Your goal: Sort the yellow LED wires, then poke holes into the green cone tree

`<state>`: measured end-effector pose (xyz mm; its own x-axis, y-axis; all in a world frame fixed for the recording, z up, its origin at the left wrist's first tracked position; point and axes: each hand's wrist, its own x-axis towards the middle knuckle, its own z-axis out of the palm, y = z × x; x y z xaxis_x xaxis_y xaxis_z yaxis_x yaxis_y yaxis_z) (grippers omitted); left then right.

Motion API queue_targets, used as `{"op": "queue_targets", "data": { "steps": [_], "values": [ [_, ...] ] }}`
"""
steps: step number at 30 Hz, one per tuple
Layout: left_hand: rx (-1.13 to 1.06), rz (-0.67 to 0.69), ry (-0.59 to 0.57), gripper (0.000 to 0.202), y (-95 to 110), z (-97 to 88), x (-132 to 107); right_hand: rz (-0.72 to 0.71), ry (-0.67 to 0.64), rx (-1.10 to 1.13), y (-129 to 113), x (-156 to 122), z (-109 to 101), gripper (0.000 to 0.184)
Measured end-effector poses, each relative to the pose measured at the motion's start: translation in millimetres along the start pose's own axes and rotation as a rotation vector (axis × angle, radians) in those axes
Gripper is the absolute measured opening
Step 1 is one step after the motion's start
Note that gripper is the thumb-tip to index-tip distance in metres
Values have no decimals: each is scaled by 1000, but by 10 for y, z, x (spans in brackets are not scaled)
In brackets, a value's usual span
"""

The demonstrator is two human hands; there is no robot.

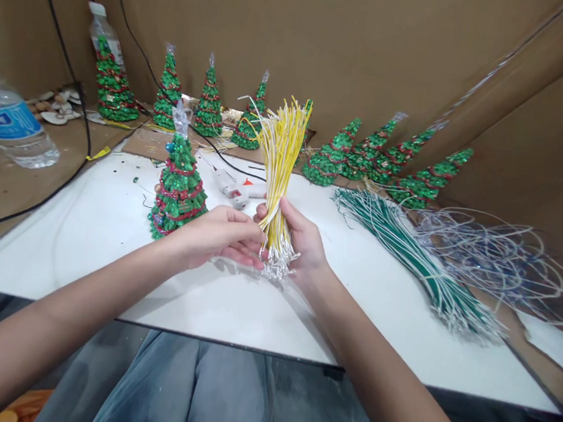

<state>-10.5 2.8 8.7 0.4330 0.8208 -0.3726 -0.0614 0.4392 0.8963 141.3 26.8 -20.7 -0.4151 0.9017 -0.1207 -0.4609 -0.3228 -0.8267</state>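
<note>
Wire bundle (pixel 280 164), yellow and white, upright above a white surface (pixel 81 250)

At far left, a clear plastic bottle (pixel 41 149) is cut off by the edge of view; its blue label (pixel 6 120) bears a pale emblem too blurred to read. Next, a white-capped bottle (pixel 97 10) stands mostly hidden behind a glittery Christmas tree ornament (pixel 115 93). Three similar trees (pixel 209 103) line the back. Nearer, another tree (pixel 178 190) has its base partly covered by the left wrist. The left grip (pixel 223 235) is half open, fingers at the bundle's pale lower tips; whether it pinches any wire, I cannot tell. Beyond lies a white glue gun (pixel 236 191). The right grip (pixel 306 237) is closed around the bundle's lower part, its fingers largely hidden behind. Farther right, four leaning trees (pixel 330 156) overlap, then green-and-white wires (pixel 398 247) and a cord tangle (pixel 502 261) too jumbled to trace.
</note>
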Motion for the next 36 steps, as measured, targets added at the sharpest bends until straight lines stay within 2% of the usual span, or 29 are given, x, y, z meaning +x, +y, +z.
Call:
{"op": "queue_targets", "data": {
  "steps": [14,21,26,32,36],
  "values": [
    [-129,21,-88,14,-62,-40,53,-112,75,-27,3,-10,36,18],
    [-129,4,-49,17,-40,-23,43,-167,87,-41,21,-11,55,16],
    [-146,44,-98,15,-65,-39,56,-174,69,-63,20,-6,40,23],
    [-155,26,-91,14,-70,-30,48,-192,63,-99,27,-1,39,34],
    [-135,38,-75,14,-54,-15,37,-195,59,-98,40,-4,43,34]
  ]
}}
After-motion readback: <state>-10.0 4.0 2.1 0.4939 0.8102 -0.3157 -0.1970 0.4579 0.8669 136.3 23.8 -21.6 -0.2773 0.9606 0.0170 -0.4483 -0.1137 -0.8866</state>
